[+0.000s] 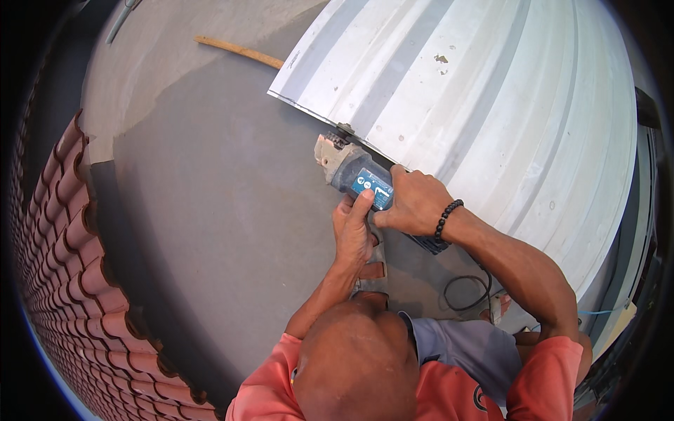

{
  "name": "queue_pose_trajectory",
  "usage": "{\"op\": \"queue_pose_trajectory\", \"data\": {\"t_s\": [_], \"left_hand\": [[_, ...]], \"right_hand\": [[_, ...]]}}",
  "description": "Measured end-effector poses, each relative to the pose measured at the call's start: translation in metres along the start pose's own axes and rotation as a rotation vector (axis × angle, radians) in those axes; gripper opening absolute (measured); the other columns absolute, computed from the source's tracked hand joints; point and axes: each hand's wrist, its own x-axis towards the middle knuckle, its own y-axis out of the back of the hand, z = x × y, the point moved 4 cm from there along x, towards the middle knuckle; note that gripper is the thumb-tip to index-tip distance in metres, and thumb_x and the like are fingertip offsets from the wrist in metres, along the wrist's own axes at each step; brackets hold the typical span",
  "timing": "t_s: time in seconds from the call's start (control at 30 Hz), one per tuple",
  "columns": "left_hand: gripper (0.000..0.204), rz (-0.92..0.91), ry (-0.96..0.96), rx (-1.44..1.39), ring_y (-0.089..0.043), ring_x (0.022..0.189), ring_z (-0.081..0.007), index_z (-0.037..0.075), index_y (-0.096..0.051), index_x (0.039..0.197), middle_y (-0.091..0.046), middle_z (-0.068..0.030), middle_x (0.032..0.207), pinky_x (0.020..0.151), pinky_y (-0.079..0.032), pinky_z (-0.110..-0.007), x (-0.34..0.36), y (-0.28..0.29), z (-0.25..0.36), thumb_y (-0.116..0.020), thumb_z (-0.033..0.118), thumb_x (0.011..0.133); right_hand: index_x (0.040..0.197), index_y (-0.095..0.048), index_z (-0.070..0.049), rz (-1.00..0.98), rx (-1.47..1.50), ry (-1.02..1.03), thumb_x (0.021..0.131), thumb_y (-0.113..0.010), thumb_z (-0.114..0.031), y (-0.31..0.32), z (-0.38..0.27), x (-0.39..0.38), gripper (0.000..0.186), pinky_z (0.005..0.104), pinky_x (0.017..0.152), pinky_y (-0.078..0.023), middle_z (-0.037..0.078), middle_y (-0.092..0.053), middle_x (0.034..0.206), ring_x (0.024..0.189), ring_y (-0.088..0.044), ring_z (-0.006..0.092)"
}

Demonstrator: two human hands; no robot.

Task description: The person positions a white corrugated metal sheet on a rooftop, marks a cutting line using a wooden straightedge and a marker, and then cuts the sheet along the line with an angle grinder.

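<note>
Both my hands are closed on a blue and grey angle grinder (349, 170). My left hand (353, 226) grips it from the near left side, with the thumb on its blue label. My right hand (420, 201), wearing a black bead bracelet (447, 219) at the wrist, wraps the rear of the body. The grinder's worn head sits beside the lower edge of a large white ribbed metal sheet (421, 77). Its small dark disc (345, 129) is at that edge; I cannot tell whether it touches or spins.
A wooden stick (239, 50) pokes out from under the sheet onto the grey concrete surface (210, 175). Red roof tiles (77, 274) run along the left. A black cord (463, 279) loops near my right knee. One sandalled foot (372, 270) stands beneath my hands.
</note>
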Motion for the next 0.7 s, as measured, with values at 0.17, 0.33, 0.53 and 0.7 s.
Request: {"op": "queue_pose_trajectory", "data": {"t_s": [0.17,0.33,0.53,0.7], "left_hand": [[0.047,-0.002,0.015,-0.002,-0.061,0.09,-0.0129,-0.004,-0.056,0.117,-0.065,-0.0079,0.101,0.079,-0.048,-0.027,0.001,0.002,-0.001,-0.069,0.029,0.087],[0.046,-0.024,0.016,-0.049,-0.061,0.094,-0.0139,-0.005,-0.055,0.117,-0.064,-0.0092,0.105,0.083,-0.049,-0.028,-0.001,-0.001,-0.004,-0.07,0.025,0.087],[0.061,-0.055,0.001,0.002,-0.059,0.102,-0.0205,-0.004,-0.047,0.123,-0.061,-0.0122,0.11,0.088,-0.047,-0.035,-0.001,0.0,-0.009,-0.071,0.035,0.084],[0.063,-0.058,0.005,0.003,-0.059,0.103,-0.0205,-0.004,-0.046,0.125,-0.061,-0.0121,0.112,0.09,-0.046,-0.035,-0.001,-0.001,-0.011,-0.071,0.036,0.084]], "right_hand": [[0.094,-0.056,0.01,0.003,0.005,0.001,0.061,-0.072,-0.034,0.0,0.001,-0.001,0.057,0.0416,0.075,-0.055,0.027,-0.067,0.081,0.081,-0.068,0.0396],[0.095,-0.055,0.01,-0.011,-0.004,-0.003,0.062,-0.071,-0.033,-0.001,0.003,-0.003,0.057,0.0422,0.075,-0.055,0.028,-0.066,0.081,0.08,-0.068,0.0399],[0.096,-0.054,0.011,0.027,-0.01,0.026,0.062,-0.072,-0.039,-0.007,0.01,-0.003,0.063,0.0439,0.071,-0.054,0.029,-0.065,0.079,0.077,-0.067,0.0414],[0.096,-0.054,0.011,0.011,0.001,0.012,0.062,-0.072,-0.039,-0.006,0.011,-0.005,0.063,0.0444,0.071,-0.054,0.029,-0.065,0.079,0.077,-0.067,0.0415]]}}
